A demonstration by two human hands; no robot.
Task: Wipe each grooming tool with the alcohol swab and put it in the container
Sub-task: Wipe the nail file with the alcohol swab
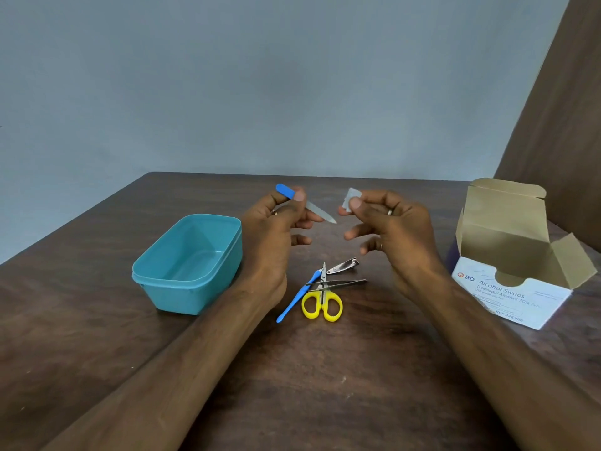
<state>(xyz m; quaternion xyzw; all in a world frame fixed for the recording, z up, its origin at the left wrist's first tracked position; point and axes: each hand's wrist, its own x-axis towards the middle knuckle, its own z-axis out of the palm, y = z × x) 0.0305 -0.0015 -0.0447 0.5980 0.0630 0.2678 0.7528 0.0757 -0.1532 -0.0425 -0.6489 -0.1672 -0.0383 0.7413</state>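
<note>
My left hand [276, 222] pinches a nail file [317, 210] with a blue handle, its metal blade pointing right and down. A short gap away, my right hand [387, 219] holds a small white alcohol swab [350, 198] between thumb and fingers, apart from the blade tip. Below the hands, on the table, lie yellow-handled scissors [322, 302], a metal nail clipper [343, 265], tweezers [344, 283] and a thin blue-handled tool [297, 299], piled together. The teal container [187, 281] stands open and empty at the left, beside my left wrist.
An open white cardboard box of alcohol swabs [510, 288] stands at the right, flaps up. The dark wooden table [325, 385] ends at a grey wall behind. A brown panel rises at the far right.
</note>
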